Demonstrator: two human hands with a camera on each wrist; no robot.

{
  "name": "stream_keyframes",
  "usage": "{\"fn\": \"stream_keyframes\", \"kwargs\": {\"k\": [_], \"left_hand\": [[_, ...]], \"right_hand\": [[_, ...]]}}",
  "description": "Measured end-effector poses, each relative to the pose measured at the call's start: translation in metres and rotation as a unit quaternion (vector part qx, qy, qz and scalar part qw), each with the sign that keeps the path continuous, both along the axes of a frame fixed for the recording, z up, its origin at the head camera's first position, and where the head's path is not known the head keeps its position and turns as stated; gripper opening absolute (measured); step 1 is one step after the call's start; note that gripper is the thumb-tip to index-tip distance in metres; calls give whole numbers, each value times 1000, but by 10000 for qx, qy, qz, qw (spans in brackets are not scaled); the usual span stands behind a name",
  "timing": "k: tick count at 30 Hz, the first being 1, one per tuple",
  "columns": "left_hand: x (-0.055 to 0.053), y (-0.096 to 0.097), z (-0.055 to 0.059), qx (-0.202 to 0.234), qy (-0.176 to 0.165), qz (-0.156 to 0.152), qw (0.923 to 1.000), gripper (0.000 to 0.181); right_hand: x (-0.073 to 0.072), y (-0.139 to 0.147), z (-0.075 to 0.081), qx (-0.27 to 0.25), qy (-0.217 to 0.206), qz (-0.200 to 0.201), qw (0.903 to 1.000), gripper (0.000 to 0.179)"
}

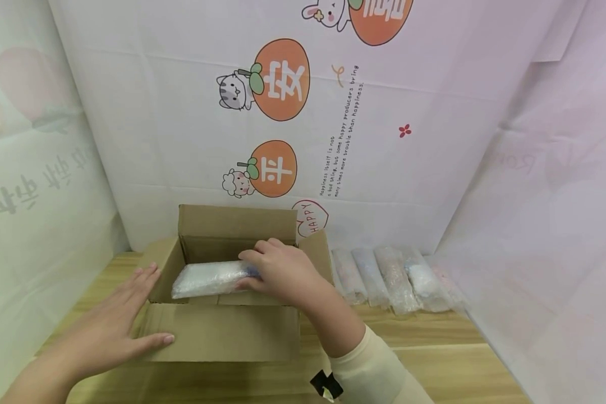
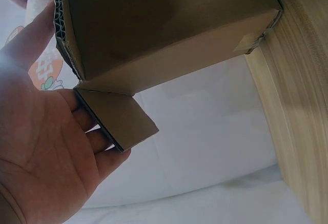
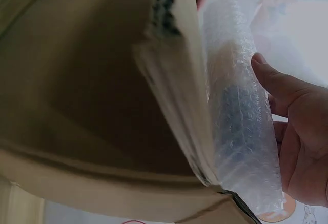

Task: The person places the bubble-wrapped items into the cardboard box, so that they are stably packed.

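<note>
An open cardboard box [image 1: 227, 334] stands on the table with its flaps folded outward. My right hand [image 1: 288, 275] grips a bubble-wrapped package [image 1: 209, 279] at its right end, over the box opening. In the right wrist view the thumb and fingers [image 3: 289, 88] hold this package from one side; something dark bluish shows through the wrap [image 3: 236, 116]. My left hand [image 1: 106, 331] rests at the box's left side with its fingers extended. The left wrist view shows those fingers behind a small side flap [image 2: 120, 116], the thumb near the box edge.
Several more bubble-wrapped packages [image 1: 394, 280] lie in a row on the wooden table [image 1: 449, 359], right of the box. A white printed cloth [image 1: 384, 168] hangs behind, with white sheets at both sides. A black-and-white patch [image 1: 326, 385] lies beside the right sleeve.
</note>
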State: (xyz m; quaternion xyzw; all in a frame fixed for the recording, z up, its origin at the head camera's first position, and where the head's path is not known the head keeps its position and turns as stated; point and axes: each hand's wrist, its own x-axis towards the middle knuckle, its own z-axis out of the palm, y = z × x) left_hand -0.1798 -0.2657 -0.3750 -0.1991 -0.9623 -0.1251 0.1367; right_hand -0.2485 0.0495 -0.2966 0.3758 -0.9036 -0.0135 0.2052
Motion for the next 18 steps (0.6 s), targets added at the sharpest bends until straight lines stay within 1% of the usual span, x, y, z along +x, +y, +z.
{"fn": "stream_keyframes", "kwargs": {"k": [6,8,18], "left_hand": [[0,0,-1,-2,59,23,10000,112],[-1,1,-1,11,76,42,10000,112],[0,0,0,7,14,14,10000,111]], "right_hand": [[1,-6,-6,125,154,20,9998,50],[2,-8,-7,151,143,34,9998,49],[2,-14,-16,254,-223,19,9994,45]]}}
